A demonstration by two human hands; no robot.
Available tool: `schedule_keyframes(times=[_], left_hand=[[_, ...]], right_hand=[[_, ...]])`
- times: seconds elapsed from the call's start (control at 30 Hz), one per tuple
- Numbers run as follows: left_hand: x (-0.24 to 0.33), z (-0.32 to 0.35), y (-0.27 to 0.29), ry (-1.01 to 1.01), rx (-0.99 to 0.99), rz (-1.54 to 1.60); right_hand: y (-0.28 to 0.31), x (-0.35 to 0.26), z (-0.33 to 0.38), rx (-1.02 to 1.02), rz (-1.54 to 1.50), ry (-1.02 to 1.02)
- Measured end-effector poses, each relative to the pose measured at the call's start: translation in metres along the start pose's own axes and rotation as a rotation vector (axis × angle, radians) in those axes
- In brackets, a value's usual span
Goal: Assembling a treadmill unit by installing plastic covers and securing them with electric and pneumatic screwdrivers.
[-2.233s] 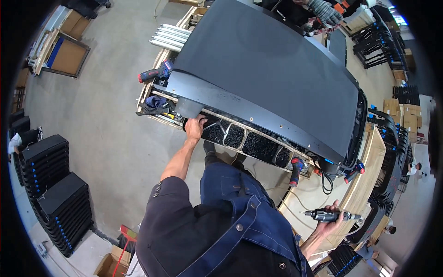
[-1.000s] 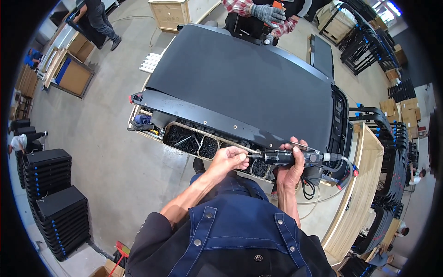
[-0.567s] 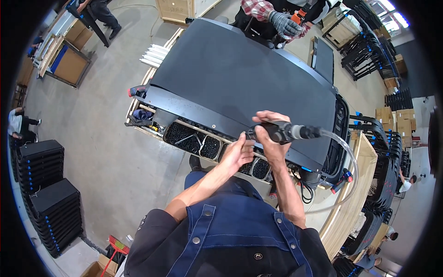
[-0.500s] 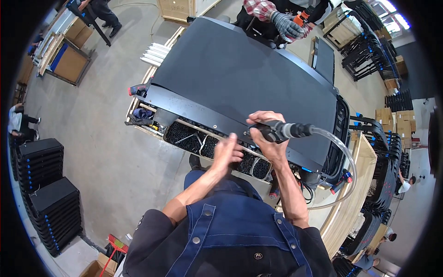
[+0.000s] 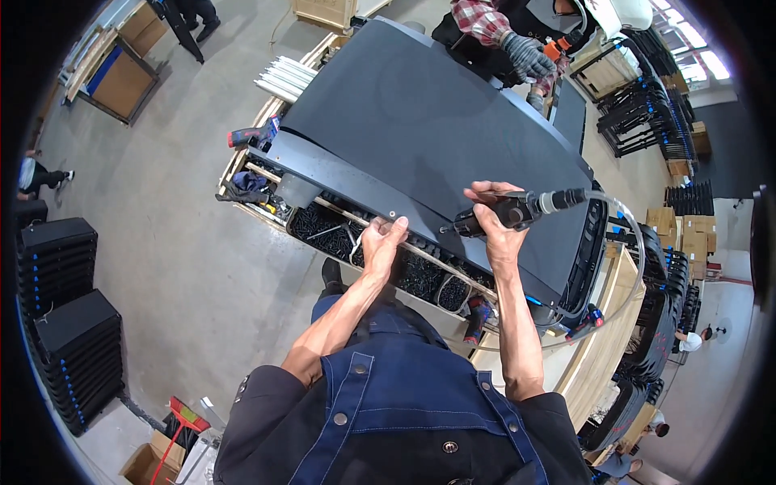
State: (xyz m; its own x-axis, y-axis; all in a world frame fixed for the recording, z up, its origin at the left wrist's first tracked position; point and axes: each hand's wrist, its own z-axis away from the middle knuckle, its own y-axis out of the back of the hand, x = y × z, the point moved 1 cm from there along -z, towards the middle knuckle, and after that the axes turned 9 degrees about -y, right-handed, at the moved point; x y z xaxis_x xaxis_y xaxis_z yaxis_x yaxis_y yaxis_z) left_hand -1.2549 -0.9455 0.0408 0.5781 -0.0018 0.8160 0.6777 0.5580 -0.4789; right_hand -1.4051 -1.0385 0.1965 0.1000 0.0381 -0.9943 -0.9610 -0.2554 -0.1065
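A treadmill deck with a black running belt (image 5: pixel 436 121) lies in front of me, its dark metal side rail (image 5: pixel 339 179) along the near edge. My right hand (image 5: pixel 503 234) is wrapped round a black air screwdriver (image 5: pixel 511 213), whose clear hose (image 5: pixel 643 250) curves off to the right. The driver lies tilted over the rail, its bit end pointing left, close to a small screw head (image 5: pixel 443 230). My left hand (image 5: pixel 381 246) grips the rail's near edge, thumb on top beside a light-coloured screw (image 5: pixel 392 214); its other fingers are partly hidden below the edge.
Under the rail hang bins of black screws (image 5: pixel 319 229). Cordless drivers (image 5: pixel 252 135) lie at the deck's corners. Across the deck a co-worker's gloved hand (image 5: pixel 527 56) is beside an orange tool (image 5: pixel 559 47). Stacked black parts (image 5: pixel 77 331) stand left, a wooden crate (image 5: pixel 602 343) right.
My left hand has come up from above the screw bins onto the rail's edge. My right hand and the air screwdriver have shifted right. The whole view has moved a little.
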Motion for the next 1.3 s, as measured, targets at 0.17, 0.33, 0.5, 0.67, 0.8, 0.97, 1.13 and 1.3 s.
schedule_keyframes(times=[0.17, 0.33, 0.5, 0.67, 0.8, 0.97, 1.13, 1.3], left_hand=[[0.002, -0.001, -0.002, 0.02, -0.001, 0.011], [0.003, -0.002, -0.004, 0.057, -0.014, 0.019], [-0.001, -0.002, -0.001, 0.034, 0.009, 0.038], [0.008, 0.0, -0.008, 0.047, 0.026, 0.009], [0.006, 0.005, -0.004, 0.041, 0.027, 0.01], [0.011, 0.002, -0.005, 0.051, 0.026, 0.068], [0.007, 0.0, -0.009, 0.057, 0.021, 0.043], [0.004, 0.004, -0.008, 0.037, 0.044, 0.066]], right_hand=[[-0.014, 0.012, 0.018, -0.103, 0.2, 0.329], [-0.019, -0.008, -0.005, 0.066, 0.102, 0.05], [-0.007, 0.012, 0.016, -0.275, 0.326, 0.344], [-0.016, -0.005, -0.006, 0.008, 0.09, 0.021], [-0.015, 0.008, 0.024, -0.038, 0.049, 0.152], [-0.033, 0.004, 0.028, -0.156, 0.393, 0.301], [-0.031, -0.006, -0.004, 0.014, 0.147, -0.008], [0.001, 0.012, 0.033, -0.119, 0.221, 0.275]])
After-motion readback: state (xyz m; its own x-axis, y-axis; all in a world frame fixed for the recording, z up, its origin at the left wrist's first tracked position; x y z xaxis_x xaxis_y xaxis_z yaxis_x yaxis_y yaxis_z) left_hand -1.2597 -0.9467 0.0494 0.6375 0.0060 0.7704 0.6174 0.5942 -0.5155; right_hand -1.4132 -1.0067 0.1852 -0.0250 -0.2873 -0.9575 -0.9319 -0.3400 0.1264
